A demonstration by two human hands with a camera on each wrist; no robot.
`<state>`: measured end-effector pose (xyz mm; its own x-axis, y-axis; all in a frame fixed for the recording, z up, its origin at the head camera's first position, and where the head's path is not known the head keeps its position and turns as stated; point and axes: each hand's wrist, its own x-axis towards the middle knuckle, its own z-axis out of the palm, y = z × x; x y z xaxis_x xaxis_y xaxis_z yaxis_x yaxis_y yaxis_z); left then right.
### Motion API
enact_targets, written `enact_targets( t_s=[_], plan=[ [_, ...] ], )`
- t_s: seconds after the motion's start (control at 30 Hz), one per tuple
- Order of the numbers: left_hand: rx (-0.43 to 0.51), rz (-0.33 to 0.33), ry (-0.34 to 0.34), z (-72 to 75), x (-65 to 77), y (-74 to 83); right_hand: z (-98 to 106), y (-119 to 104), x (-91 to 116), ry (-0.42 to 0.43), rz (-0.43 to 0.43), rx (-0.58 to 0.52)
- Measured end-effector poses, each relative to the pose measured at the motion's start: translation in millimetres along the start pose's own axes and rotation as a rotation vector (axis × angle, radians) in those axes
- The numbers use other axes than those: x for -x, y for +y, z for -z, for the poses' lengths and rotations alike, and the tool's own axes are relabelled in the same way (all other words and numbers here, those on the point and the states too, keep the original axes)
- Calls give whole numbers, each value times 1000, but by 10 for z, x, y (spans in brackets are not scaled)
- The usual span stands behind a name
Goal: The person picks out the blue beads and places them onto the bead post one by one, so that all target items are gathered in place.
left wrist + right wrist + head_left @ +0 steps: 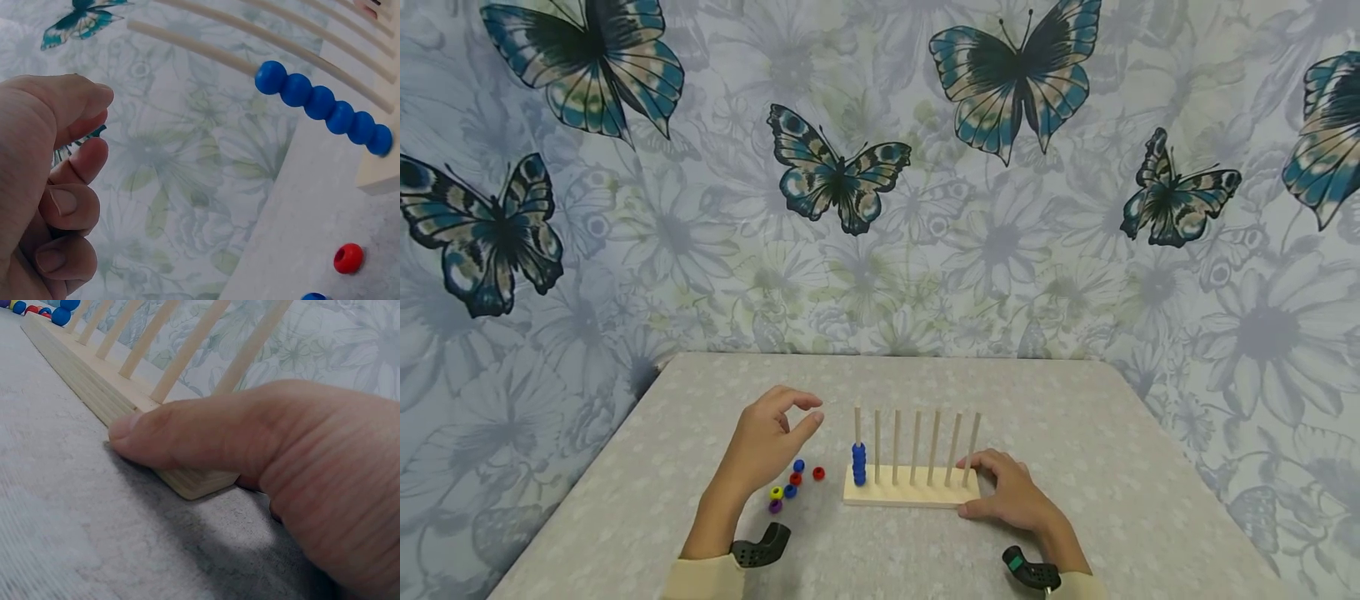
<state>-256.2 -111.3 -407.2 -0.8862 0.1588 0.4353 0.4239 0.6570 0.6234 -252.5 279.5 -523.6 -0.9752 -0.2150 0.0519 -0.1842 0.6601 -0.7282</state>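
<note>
Peg rack [906, 497] called for steady bracing; the right hand [1011, 493] gripped its three-o'clock end, while the left hand [763, 443], loosely curled and empty, hovered at ten o'clock, near loose beads [795, 479] at nine.

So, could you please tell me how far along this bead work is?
Done: six blue beads are stacked on one end peg. In hand: the right fingers grip the wooden base; the left fingers are raised and hold nothing. Apparently remaining: six loose beads, in four colours, lie on the table, and the other six pegs are bare.
</note>
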Motion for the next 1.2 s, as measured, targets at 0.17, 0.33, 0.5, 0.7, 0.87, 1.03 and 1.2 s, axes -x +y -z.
enact_targets(
  t_s=[0.17,0.33,0.5,0.7,0.87,1.03,1.2],
  plan=[
    [3,50,-46,-38,94,-114,-12,14,9,-12,-20,19],
    [0,113,-66,-68,166,-238,16,14,16,-3,-18,13],
    [-13,141,-66,-110,207,-352,46,5,7,1,-10,6],
    [1,153,-52,-180,247,-470,48,6,10,4,-9,-6],
    [-8,171,-51,-197,270,-530,35,11,2,3,-12,-6],
    [-41,167,-46,-222,297,-569,21,19,-13,1,-3,-1],
    [-58,184,-56,-233,324,-596,11,17,-30,-10,0,-5]
  ],
)
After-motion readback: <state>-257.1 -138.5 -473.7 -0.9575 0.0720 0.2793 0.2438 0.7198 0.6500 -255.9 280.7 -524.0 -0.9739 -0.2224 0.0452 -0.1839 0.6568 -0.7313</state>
